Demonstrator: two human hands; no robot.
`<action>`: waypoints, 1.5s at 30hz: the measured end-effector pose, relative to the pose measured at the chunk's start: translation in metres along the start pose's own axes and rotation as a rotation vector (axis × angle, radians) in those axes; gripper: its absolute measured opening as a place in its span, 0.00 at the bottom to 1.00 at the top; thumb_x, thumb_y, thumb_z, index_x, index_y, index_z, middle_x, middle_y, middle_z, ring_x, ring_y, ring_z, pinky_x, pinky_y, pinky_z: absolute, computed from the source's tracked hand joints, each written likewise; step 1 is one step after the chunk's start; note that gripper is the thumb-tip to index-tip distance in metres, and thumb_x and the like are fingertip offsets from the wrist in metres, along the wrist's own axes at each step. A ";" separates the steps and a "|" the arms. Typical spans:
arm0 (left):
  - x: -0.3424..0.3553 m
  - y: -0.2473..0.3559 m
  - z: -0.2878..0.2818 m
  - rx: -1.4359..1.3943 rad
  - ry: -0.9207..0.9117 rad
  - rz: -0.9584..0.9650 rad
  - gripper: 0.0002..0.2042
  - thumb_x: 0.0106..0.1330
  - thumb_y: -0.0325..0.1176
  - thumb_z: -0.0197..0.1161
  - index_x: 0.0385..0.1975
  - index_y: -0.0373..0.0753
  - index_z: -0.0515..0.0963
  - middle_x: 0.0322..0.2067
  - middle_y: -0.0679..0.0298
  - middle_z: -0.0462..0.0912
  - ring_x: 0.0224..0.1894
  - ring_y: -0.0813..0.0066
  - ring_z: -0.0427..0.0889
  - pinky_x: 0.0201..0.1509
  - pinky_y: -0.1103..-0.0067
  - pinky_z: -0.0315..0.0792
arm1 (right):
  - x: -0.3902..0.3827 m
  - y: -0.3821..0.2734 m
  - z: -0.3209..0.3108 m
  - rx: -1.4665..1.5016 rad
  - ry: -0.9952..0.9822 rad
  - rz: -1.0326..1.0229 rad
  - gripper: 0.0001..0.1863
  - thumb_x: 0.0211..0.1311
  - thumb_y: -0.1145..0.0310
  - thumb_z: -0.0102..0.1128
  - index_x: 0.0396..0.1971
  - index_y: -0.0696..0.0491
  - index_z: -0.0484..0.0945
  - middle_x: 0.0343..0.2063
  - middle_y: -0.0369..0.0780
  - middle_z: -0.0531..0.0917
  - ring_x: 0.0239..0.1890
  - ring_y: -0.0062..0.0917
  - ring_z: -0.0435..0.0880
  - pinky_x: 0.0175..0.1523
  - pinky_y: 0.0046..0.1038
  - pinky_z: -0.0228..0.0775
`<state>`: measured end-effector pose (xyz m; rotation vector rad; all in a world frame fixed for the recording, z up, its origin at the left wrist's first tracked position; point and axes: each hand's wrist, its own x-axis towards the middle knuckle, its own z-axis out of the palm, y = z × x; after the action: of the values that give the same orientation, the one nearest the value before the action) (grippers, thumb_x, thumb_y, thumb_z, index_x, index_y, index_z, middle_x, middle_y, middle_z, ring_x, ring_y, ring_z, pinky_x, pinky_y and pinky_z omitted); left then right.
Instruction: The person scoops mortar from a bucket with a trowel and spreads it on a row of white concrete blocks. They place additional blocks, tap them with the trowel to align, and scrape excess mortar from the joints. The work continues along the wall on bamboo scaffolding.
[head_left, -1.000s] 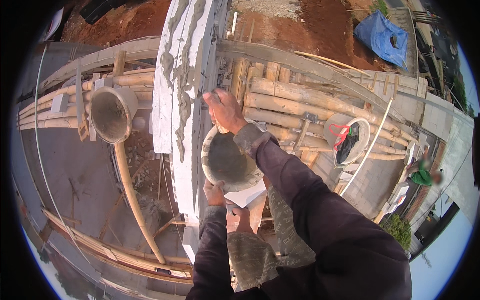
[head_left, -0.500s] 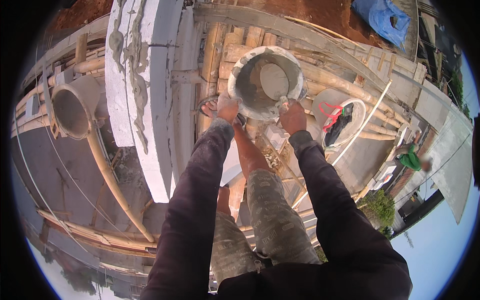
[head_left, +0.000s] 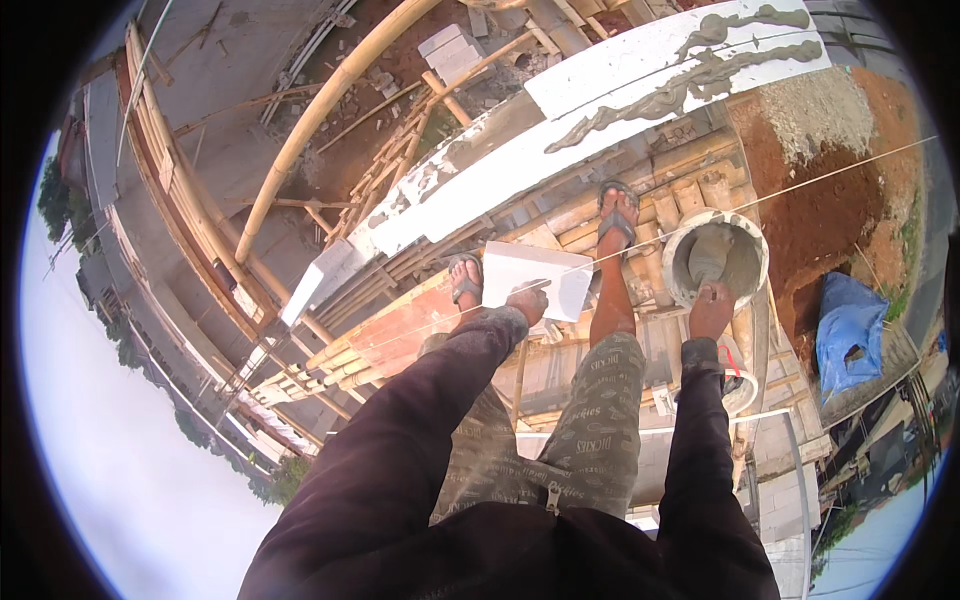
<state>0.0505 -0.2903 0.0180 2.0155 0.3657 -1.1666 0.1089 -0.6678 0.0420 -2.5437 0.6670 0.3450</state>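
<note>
My left hand [head_left: 527, 301] is over the near edge of a flat white block [head_left: 508, 270] between my feet, with some fingers stretched across its face; whether it touches the block I cannot tell. At the right, my right hand [head_left: 710, 306] is closed at the near rim of a round mortar bucket [head_left: 757, 262]. It appears to hold a trowel [head_left: 711, 250], whose pale blade lies inside the bucket; the handle is hidden by my fingers. Grey mortar coats the bucket's inner wall.
A white block wall [head_left: 470, 205] with ragged mortar [head_left: 650, 110] on top runs diagonally beyond my feet. A taut string [head_left: 800, 190] crosses the view. Bamboo planking [head_left: 690, 195] lies under me. A second bucket [head_left: 740, 392] and a blue sheet [head_left: 850, 335] are at the right.
My view has swung left, putting the mortar bucket farther right. My left hand has left the bucket's rim and is now at the white block. My right hand is still at the bucket.
</note>
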 end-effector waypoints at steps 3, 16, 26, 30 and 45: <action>-0.046 -0.053 0.003 -0.147 0.093 -0.150 0.11 0.60 0.34 0.63 0.42 0.41 0.84 0.34 0.53 0.87 0.37 0.56 0.87 0.44 0.67 0.79 | 0.007 -0.041 0.024 -0.013 -0.139 -0.077 0.10 0.63 0.69 0.58 0.36 0.60 0.81 0.37 0.49 0.83 0.41 0.42 0.81 0.51 0.40 0.71; -0.204 -0.187 -0.033 -0.790 1.033 -0.610 0.11 0.60 0.26 0.63 0.43 0.37 0.78 0.34 0.54 0.85 0.39 0.61 0.86 0.45 0.69 0.78 | -0.130 -0.265 0.114 -0.347 -1.178 -0.943 0.06 0.59 0.70 0.61 0.30 0.57 0.82 0.32 0.48 0.83 0.35 0.43 0.83 0.43 0.38 0.74; -0.287 -0.361 0.049 -1.469 1.328 -0.713 0.13 0.64 0.24 0.58 0.48 0.33 0.75 0.42 0.57 0.81 0.39 0.68 0.85 0.38 0.77 0.80 | -0.354 -0.630 0.112 -0.016 -2.542 -0.800 0.16 0.66 0.60 0.67 0.39 0.60 0.85 0.38 0.46 0.86 0.35 0.35 0.84 0.42 0.37 0.75; -0.306 -0.393 0.120 -1.563 1.302 -0.836 0.13 0.65 0.24 0.56 0.49 0.34 0.74 0.44 0.56 0.80 0.39 0.68 0.85 0.37 0.76 0.80 | -0.403 -0.717 0.269 -0.155 -1.907 -0.759 0.16 0.64 0.58 0.68 0.31 0.58 0.81 0.25 0.39 0.82 0.25 0.21 0.81 0.32 0.24 0.75; -0.316 -0.199 0.381 -2.262 0.805 -1.348 0.10 0.59 0.23 0.61 0.40 0.40 0.75 0.36 0.59 0.81 0.31 0.67 0.85 0.26 0.75 0.82 | -0.552 -0.615 0.778 -0.834 -0.497 -2.030 0.62 0.44 0.54 0.78 0.77 0.37 0.44 0.56 0.54 0.71 0.57 0.51 0.74 0.58 0.54 0.67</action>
<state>-0.4687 -0.3982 0.0765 -0.2314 2.1894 0.1741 -0.1336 0.4171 -0.1853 -2.1353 -2.4201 0.4050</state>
